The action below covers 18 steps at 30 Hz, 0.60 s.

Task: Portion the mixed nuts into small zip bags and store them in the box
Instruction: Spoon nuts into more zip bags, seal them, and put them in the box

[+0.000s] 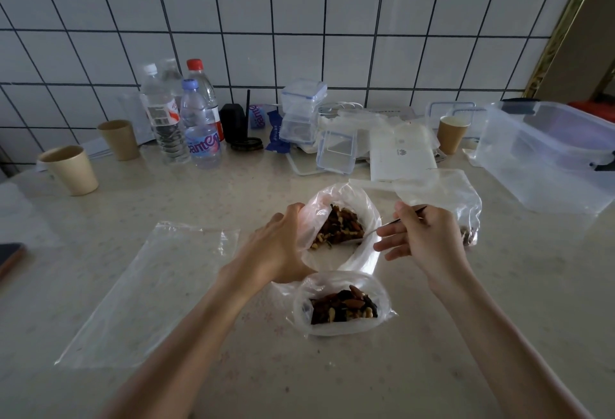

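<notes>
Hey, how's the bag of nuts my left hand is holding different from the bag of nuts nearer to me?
The far bag is gripped at its rim by the left hand, and the spoon in the right hand reaches into it; the near bag sits untouched. The far bag looks bigger and stands farther from you. Both are clear plastic, open-mouthed and hold mixed nuts.

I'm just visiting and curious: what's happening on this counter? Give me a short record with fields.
activity: scooping mixed nuts between plastic bags
left hand: holds the far nut bag open by its rim
right hand: grips a spoon reaching into that bag
near nut bag: open, nuts inside, close to the person
third bag: behind the right hand, a few nuts at the bottom
flat bag: lies empty at left
box: clear, open, far right
</notes>
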Tool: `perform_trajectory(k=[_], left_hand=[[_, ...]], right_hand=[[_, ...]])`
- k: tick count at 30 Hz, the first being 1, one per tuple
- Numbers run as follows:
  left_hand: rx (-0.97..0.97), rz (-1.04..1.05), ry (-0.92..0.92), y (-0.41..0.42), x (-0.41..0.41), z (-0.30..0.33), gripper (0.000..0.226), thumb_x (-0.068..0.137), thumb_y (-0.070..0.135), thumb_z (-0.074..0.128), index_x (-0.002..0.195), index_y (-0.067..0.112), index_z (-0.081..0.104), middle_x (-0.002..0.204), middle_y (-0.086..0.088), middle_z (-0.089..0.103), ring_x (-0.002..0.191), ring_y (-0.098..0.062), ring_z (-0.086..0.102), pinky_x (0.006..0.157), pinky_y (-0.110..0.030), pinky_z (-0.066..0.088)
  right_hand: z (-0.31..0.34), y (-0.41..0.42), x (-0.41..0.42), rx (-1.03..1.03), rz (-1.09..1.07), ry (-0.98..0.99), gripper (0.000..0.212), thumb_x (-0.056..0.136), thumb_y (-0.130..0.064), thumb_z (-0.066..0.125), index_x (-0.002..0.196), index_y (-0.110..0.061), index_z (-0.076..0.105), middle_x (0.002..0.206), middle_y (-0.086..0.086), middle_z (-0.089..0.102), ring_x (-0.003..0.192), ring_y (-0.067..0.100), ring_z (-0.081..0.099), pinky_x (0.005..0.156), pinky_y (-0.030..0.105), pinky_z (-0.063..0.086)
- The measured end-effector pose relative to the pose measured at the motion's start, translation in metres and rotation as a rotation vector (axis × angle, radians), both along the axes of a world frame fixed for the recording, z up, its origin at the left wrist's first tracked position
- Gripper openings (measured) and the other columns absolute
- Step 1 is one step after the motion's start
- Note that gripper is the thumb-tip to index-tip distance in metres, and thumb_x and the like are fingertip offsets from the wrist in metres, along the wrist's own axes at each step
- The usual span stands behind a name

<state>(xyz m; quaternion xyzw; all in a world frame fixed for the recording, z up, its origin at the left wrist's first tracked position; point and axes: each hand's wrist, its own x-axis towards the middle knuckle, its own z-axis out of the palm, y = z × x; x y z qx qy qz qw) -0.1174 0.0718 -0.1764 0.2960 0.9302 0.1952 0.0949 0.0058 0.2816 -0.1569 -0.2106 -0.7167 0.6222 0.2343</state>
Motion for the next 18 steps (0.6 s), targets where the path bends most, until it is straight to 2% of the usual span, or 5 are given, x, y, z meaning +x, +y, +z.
perform_trajectory(k=[3, 10, 12, 15, 18], left_hand=[[0.007, 0.008, 0.003, 0.0, -0.0004, -0.001, 0.145, 0.043, 0.081, 0.086, 0.157, 0.035, 0.01, 0.156, 0.0, 0.043, 0.138, -0.028, 0.05, 0.107, -0.04, 0.043], [0.06, 0.012, 0.041, -0.0008, 0.0004, -0.0031, 0.138, 0.039, 0.085, 0.082, 0.151, 0.034, 0.019, 0.145, 0.007, 0.053, 0.126, -0.019, 0.055, 0.089, -0.028, 0.036], [0.098, 0.035, 0.023, -0.0008, 0.0025, -0.0025, 0.139, 0.032, 0.089, 0.076, 0.148, 0.035, 0.023, 0.133, 0.013, 0.055, 0.114, -0.015, 0.054, 0.086, -0.029, 0.037], [0.177, 0.071, 0.011, -0.0007, 0.0039, -0.0018, 0.136, 0.028, 0.093, 0.072, 0.144, 0.037, 0.029, 0.114, 0.023, 0.046, 0.1, -0.006, 0.045, 0.075, -0.027, 0.035], [0.204, 0.087, -0.001, 0.0007, 0.0023, -0.0031, 0.133, 0.033, 0.089, 0.078, 0.145, 0.033, 0.032, 0.126, 0.017, 0.052, 0.103, -0.006, 0.043, 0.076, -0.027, 0.037]], right_hand=[[-0.0034, -0.0005, -0.0012, 0.007, -0.018, 0.016, 0.029, 0.109, -0.024, 0.052, 0.095, -0.001, 0.063, 0.074, 0.014, 0.077, 0.062, 0.034, 0.076, 0.044, 0.032, 0.056], [-0.0068, -0.0072, -0.0043, -0.021, 0.04, 0.006, 0.022, 0.108, -0.014, 0.05, 0.1, 0.0, 0.066, 0.078, 0.011, 0.079, 0.065, 0.032, 0.077, 0.046, 0.031, 0.055], [-0.0056, -0.0066, -0.0034, -0.088, 0.061, -0.007, 0.022, 0.109, -0.012, 0.05, 0.104, 0.002, 0.066, 0.082, 0.014, 0.079, 0.07, 0.033, 0.077, 0.048, 0.031, 0.056], [-0.0036, -0.0079, -0.0034, -0.198, 0.101, -0.035, 0.024, 0.11, -0.013, 0.047, 0.108, 0.003, 0.066, 0.088, 0.017, 0.079, 0.077, 0.034, 0.078, 0.05, 0.031, 0.057], [-0.0014, -0.0071, -0.002, -0.257, 0.087, -0.042, 0.028, 0.111, -0.015, 0.044, 0.109, 0.001, 0.067, 0.091, 0.019, 0.079, 0.079, 0.035, 0.078, 0.051, 0.032, 0.058]])
